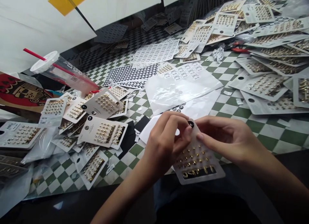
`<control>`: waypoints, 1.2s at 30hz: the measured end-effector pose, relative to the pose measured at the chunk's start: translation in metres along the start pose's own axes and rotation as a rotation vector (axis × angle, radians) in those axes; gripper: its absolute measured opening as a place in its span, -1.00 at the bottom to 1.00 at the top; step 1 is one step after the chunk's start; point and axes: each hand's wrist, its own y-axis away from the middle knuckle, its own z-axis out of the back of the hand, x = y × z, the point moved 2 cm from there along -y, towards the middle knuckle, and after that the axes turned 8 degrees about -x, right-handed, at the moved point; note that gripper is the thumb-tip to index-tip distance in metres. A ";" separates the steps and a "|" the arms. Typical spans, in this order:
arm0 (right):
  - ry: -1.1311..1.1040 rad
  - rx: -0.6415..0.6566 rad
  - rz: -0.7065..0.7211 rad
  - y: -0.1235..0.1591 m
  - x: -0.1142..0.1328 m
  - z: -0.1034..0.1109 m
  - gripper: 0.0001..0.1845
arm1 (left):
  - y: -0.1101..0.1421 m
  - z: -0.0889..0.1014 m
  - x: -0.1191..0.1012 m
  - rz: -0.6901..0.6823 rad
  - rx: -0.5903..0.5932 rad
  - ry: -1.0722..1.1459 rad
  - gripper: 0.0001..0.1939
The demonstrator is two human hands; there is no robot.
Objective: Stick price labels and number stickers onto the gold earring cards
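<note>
Whereas the right hand [227, 135] pinched the earring card [199, 158], presumably light, stiff and best held by bare margins, the left hand [166, 137] curled beside the black sticker [191, 124], hold unclear.

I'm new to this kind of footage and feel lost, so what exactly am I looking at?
There is no machine here: these are a person's bare hands, in one picture from a camera worn on the head, looking forward and down. The right hand holds a card bearing small gold-coloured pieces; the left hand is bent close to its top end, beside a round black sticker. On the green-and-white checked surface lie more cards, piled left and right, with sheets of stickers between. A lidded cup with a red straw is at the left.
</note>
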 end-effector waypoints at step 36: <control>0.065 0.020 0.114 0.009 0.013 -0.006 -0.83 | 0.008 0.001 -0.005 -0.126 -0.345 -0.024 -0.96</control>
